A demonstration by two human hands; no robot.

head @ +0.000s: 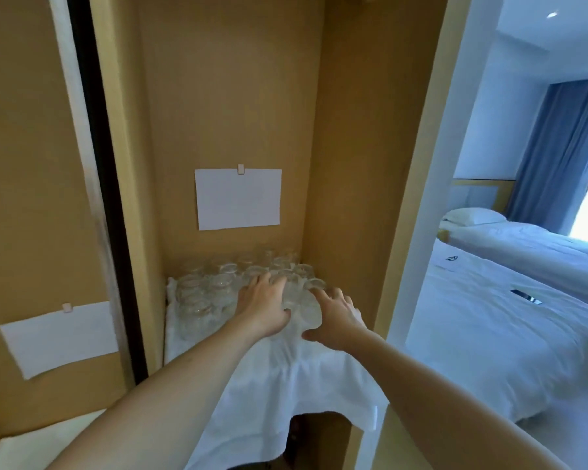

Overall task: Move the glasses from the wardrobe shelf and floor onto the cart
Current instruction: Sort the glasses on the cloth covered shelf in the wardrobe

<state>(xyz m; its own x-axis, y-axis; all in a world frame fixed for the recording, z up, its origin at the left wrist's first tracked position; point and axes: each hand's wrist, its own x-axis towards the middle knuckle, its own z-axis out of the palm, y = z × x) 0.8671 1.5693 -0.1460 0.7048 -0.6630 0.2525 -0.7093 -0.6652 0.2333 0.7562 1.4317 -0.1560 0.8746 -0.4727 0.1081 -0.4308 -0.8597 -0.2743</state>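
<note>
I look down into the tan wooden wardrobe [336, 147], where a cluster of clear drinking glasses [218, 286] stands on the shelf, set upside down on a white cloth [279, 378] that drapes over the shelf's front edge. The glasses fill the back and left of the shelf, packed close together and touching one another — blur keeps me from counting them.

My left hand [263, 305] reaches in over the middle of the cluster, its fingers [263, 281] spread and laid over the glass tops, the thumb hooked down beside a glass at the front; I cannot tell if it truly grips one. My right hand [336, 317] is just beside it, to the right, fingers [323, 295] spread and relaxed, tips touching the front right glasses, thumb resting on the cloth. It holds nothing that I can see.

A white paper sheet [238, 198] is clipped to the back panel above the glasses; a second white sheet [60, 337] hangs on the left door panel. Through the opening at right lie two beds with white linen [510, 320], and blue curtains [564, 150] by a bright window.
</note>
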